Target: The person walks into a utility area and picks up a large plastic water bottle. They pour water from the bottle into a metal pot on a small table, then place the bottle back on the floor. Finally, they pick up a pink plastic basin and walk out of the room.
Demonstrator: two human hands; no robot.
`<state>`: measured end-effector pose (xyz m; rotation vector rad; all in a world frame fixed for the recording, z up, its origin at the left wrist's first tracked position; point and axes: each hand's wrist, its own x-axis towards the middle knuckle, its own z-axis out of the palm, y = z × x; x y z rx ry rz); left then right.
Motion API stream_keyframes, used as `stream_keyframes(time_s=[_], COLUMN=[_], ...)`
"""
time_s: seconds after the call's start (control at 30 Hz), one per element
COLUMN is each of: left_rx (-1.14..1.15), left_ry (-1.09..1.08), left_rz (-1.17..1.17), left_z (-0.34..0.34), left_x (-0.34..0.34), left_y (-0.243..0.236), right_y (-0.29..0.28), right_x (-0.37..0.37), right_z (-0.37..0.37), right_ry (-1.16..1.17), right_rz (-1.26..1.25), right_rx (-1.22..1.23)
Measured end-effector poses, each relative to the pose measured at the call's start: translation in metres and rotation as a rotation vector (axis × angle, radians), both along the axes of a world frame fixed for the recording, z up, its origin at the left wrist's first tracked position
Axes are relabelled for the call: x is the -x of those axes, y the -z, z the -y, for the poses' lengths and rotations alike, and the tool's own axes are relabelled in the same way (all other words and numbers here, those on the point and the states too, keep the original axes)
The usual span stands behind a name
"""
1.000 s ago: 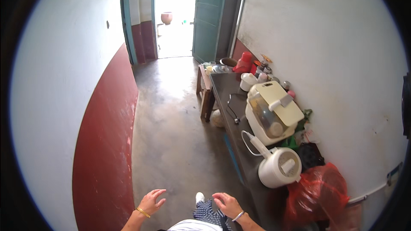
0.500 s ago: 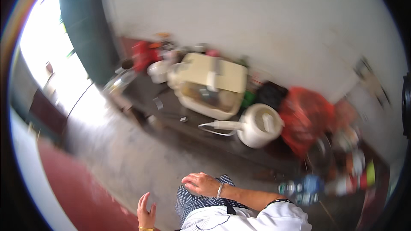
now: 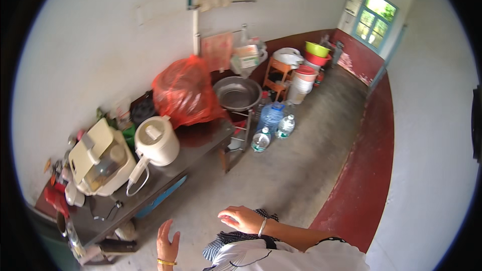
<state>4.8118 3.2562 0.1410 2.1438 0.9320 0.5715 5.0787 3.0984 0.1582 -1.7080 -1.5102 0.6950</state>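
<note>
My left hand (image 3: 167, 241) is raised at the bottom of the view, its fingers stretched up and apart, with nothing in it. A yellow bracelet circles that wrist. In front of my body my right hand (image 3: 242, 219) hangs loosely curved, thumb apart from the fingers, also holding nothing. Neither hand touches anything. Nearest to them is a dark table (image 3: 193, 163). On it stand a cream electric kettle (image 3: 159, 143) with its cord, a cream lidded storage box (image 3: 103, 163) with its front flap raised, and a large red plastic bag (image 3: 183, 93).
Beyond the table a metal basin (image 3: 237, 93) rests on a stand. Large water bottles (image 3: 285, 126) stand on the concrete floor. Farther off are an orange rack (image 3: 277, 78), stacked buckets (image 3: 303, 84) and a green basin (image 3: 317, 48). A red-and-white wall (image 3: 371, 185) runs along the right.
My view has swung right, from the bright doorway toward the far window. The table has shifted left in view. Both hands stay raised, with nothing in them.
</note>
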Motion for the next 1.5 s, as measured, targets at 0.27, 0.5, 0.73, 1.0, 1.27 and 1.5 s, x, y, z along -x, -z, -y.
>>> stream_keyframes(time_s=[0.27,0.5,0.73,1.0,1.27,1.5], left_rx=[-0.103,-0.138,-0.166,-0.196,-0.152,-0.142], left_ry=[0.360,0.583,0.821,1.057,1.146,1.282], left_rz=[-0.093,-0.062,-0.109,-0.077,-0.071,-0.054], left_z=[0.077,0.157,0.197,0.219,0.205,0.231], left_x=[-0.182,-0.343,-0.480,-0.670,-0.896,-1.094], left_y=[-0.004,-0.020,-0.022,0.004,0.019,0.007], right_y=[0.019,0.014,0.005,0.012,0.007,0.008], right_x=[-0.123,-0.245,-0.317,-0.435,-0.624,-0.776], right_z=[0.145,0.256,0.317,0.357,0.359,0.377], right_ry=[0.344,0.554,0.825,1.042,1.164,1.332], right_rz=[-0.073,0.070,-0.028,0.009,0.039,-0.005], right_rx=[-0.070,-0.132,-0.191,-0.189,-0.102,-0.056])
